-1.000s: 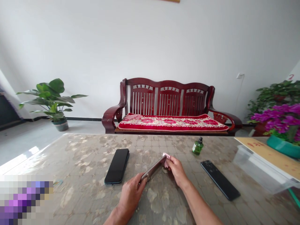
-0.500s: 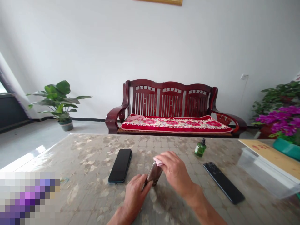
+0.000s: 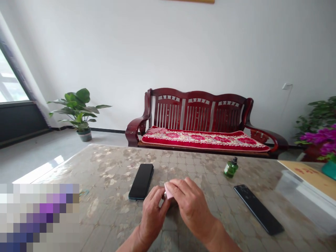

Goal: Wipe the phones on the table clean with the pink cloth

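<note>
Over the middle of the patterned table, my left hand [image 3: 152,211] is closed around a slim phone [image 3: 165,195], now seen almost edge-on and mostly hidden by my fingers. My right hand [image 3: 193,206] pinches a folded pink cloth [image 3: 169,191] and presses it at the phone's upper end. Just beyond my left hand lies a black phone [image 3: 141,182], screen up. To the right of my right hand, another dark phone [image 3: 258,209] rests flat with its camera side up.
A green pump bottle [image 3: 231,168] stands toward the table's [image 3: 115,224] far right. Beyond it are a clear plastic box [image 3: 301,196], a tan folder [image 3: 309,175] and purple flowers [image 3: 321,140]. A wooden bench [image 3: 196,113] stands past the far edge. A pixelated patch covers the lower left.
My hands have drawn together, and the held phone has turned from showing its face to nearly edge-on. The cloth has moved slightly left and down. The view has shifted left.
</note>
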`<state>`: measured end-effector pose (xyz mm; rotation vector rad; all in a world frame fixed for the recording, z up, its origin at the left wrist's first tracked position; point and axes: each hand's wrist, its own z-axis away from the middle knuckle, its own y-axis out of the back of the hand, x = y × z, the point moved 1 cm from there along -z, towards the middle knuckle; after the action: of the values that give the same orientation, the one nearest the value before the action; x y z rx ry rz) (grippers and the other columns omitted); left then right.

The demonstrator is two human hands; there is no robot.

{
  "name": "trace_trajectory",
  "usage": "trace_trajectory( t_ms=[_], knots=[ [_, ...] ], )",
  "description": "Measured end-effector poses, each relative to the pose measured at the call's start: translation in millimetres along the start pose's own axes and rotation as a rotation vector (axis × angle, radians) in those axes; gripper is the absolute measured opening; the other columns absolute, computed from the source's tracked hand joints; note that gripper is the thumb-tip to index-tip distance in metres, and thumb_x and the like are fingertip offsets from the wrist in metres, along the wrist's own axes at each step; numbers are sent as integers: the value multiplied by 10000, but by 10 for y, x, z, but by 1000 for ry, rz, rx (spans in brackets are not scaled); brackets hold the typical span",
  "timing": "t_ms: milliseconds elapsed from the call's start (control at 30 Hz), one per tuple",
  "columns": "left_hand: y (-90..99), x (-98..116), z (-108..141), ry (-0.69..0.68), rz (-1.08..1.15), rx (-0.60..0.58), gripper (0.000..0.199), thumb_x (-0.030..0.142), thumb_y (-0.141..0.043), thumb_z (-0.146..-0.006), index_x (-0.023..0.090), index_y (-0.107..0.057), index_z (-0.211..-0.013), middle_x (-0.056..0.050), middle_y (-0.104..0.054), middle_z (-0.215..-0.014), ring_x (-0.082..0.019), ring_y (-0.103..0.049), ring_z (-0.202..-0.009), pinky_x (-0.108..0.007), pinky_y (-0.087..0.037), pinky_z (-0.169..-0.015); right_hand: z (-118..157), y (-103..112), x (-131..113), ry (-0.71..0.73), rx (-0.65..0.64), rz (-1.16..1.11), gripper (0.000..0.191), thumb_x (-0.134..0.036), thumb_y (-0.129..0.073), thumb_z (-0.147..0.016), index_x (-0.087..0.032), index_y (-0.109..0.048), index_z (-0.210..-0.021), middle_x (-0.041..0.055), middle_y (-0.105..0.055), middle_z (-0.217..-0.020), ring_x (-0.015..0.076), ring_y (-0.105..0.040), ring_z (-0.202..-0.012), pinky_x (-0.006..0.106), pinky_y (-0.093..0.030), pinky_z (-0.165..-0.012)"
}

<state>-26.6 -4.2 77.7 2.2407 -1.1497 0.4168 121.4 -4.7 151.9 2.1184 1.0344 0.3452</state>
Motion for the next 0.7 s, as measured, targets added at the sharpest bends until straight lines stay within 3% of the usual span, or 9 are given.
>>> trace_trajectory(
  t_ms=[200, 433, 600, 700],
  knots=[
    [-5, 31, -26, 10, 17, -36, 75, 188, -543, -938, 196, -607, -898, 3, -580, -751, -140, -559, -688, -231, -440, -655, 186, -14, 234, -143, 121, 3, 346, -111, -395, -977, -211, -595, -1242, 69, -694, -1082, 190, -619, -911, 338, -503, -800],
    [20, 40, -80, -13, -25, 6, 222, 200, -513, -936, 191, -562, -721, 4, -549, -651, -140, -524, -611, -230, -425, -589, 182, -119, 25, 0, 135, 32, 387, -109, -459, -959, -207, -558, -1320, 73, -657, -1241, 206, -619, -1015, 363, -513, -887],
    [24, 41, -90, -15, -33, -31, 140, 228, -526, -946, 184, -636, -871, -14, -597, -701, -148, -551, -647, -245, -437, -622, 155, -71, 114, -105, 217, 49, 337, -105, -462, -958, -211, -621, -1236, 79, -702, -1134, 196, -647, -942, 347, -538, -806],
    [19, 41, -82, -14, -37, -36, 149, 219, -527, -944, 186, -635, -848, -10, -587, -688, -153, -542, -641, -252, -432, -618, 164, -74, 72, -86, 205, 50, 337, -90, -461, -953, -191, -623, -1230, 81, -697, -1152, 198, -637, -955, 354, -528, -829]
  ],
)
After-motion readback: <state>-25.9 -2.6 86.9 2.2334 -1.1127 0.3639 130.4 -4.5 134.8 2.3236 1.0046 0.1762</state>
